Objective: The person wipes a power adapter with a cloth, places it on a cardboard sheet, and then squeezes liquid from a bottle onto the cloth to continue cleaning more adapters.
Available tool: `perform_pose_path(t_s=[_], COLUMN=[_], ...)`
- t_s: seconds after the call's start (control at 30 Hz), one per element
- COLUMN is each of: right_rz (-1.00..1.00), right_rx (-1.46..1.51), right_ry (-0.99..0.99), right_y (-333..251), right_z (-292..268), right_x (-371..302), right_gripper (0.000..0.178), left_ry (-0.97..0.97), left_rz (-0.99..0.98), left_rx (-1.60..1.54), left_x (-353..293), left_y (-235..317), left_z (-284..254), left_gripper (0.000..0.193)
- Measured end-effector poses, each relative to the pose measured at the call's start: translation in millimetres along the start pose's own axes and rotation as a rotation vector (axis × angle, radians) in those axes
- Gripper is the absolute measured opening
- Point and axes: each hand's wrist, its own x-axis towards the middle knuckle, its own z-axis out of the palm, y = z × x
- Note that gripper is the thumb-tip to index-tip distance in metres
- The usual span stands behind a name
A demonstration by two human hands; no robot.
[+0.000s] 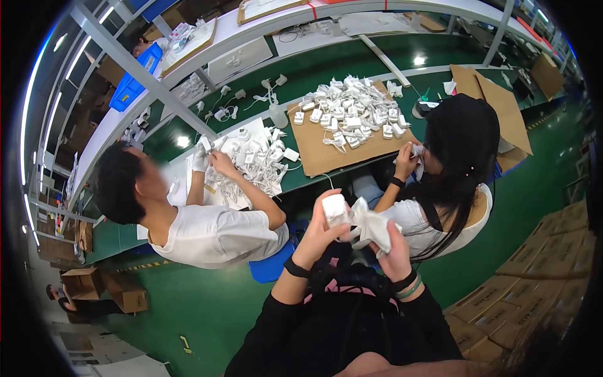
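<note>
The left hand point(318, 230) has its fingers gripping a boxy white adapter point(334, 208); the right hand's point(397, 256) pinch a white cloth point(374, 227). Far: piled adapters point(355, 113) on brown cardboard point(314, 157).

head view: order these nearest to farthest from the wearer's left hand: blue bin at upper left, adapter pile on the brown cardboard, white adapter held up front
1. White adapter: held in the left hand.
2. Adapter pile: ahead, on the brown cardboard.
3. Blue bin: far off at upper left.
</note>
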Motion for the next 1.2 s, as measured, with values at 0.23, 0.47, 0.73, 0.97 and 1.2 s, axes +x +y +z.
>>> perform_pose_path(t_s=[0.23,0.47,0.73,0.97,1.2], right_rz=[-0.098,-0.619,-0.641,-0.725,-0.611], right_rx=[0.132,-1.002,-1.077,-1.053,-0.892], right_ry=[0.241,-0.020,-0.013,0.077,-0.242], right_y=[-13,1,6,11,13], right_z=[13,37,39,37,26], right_x=[-3,12,14,22,-6], right_gripper=[0.050,0.050,0.049,0.045,0.041], left_ry=[-0.252,0.100,0.081,0.118,0.270], left_rz=[0.037,0.186,0.354,0.367,0.106], left_rx=[-0.447,-0.458,-0.299,-0.281,-0.490], left_x=[8,4,6,0,19], left_y=[-19,-55,-52,-58,-29], left_z=[-17,26,37,39,16], left_gripper=[0.059,0.042,0.029,0.033,0.037])
